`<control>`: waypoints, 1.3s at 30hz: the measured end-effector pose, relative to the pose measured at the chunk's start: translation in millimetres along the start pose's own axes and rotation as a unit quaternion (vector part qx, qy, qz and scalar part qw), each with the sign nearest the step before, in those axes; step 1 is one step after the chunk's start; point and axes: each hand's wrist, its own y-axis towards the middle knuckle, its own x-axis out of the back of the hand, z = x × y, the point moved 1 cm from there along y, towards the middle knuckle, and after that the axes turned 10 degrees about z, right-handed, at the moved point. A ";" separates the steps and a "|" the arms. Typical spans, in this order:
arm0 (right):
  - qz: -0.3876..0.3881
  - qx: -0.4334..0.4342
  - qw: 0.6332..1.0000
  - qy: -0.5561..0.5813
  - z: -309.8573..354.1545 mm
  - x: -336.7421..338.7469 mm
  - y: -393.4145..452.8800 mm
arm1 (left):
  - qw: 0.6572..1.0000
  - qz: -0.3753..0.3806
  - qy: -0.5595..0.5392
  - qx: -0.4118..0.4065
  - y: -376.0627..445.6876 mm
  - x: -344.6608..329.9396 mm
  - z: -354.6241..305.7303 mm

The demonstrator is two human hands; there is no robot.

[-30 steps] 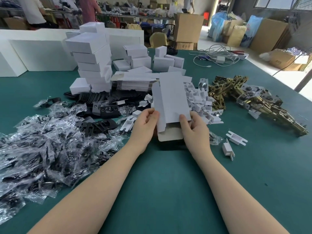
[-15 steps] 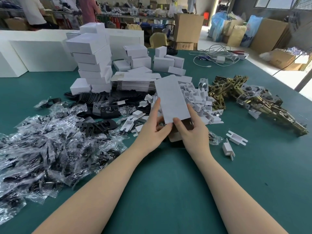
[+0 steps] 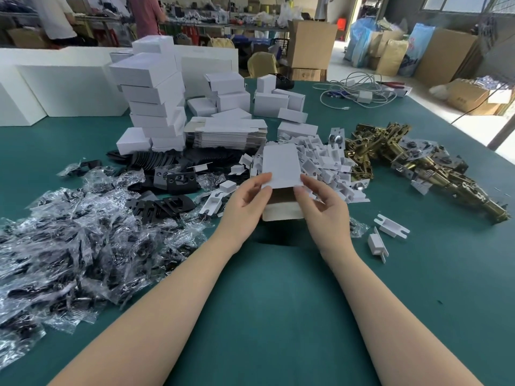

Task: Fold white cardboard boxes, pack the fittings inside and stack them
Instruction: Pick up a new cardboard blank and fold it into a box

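**Both hands gripping a half-formed white box above the green table**

Left hand (image 3: 245,203) pinching the near-left edge of the white cardboard box (image 3: 281,165), thumb on the top panel, fingers curled beneath. Right hand (image 3: 324,203) pinching the near-right edge the same way. Box held just off the table (image 3: 278,302), long axis pointing away, near end open with the brown inner face showing and a bottom flap (image 3: 282,214) projecting toward the wrists.

Directly behind the box: heap of small white plastic fittings (image 3: 323,165). Beyond that, a pile of flat unfolded box blanks (image 3: 228,132). Farther left of those, a leaning stack of folded white boxes (image 3: 156,101), with loose folded boxes (image 3: 278,101) farther back.

Left of the left hand: black metal plates (image 3: 172,204), then a broad spread of clear bagged parts (image 3: 69,246) reaching the near-left table edge. Right of the right hand: two stray white fittings (image 3: 386,232) lying apart on bare cloth; farther right, a row of brass latch bodies (image 3: 418,162).

Open green cloth between and below the forearms, and along the right side out to the table's far-right edge.
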 end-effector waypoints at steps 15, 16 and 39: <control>0.134 -0.052 0.987 0.074 3.6 26.4 4.0 | 0.996 0.070 -0.055 0.021 -4.0 13.1 1.1; 0.114 -0.041 0.991 0.054 3.8 25.2 3.7 | 0.997 0.062 -0.039 0.013 -4.4 11.9 0.3; 0.105 0.131 0.966 -0.195 -3.4 16.6 -0.9 | 0.998 -0.062 -0.020 -0.004 -3.1 9.2 -0.5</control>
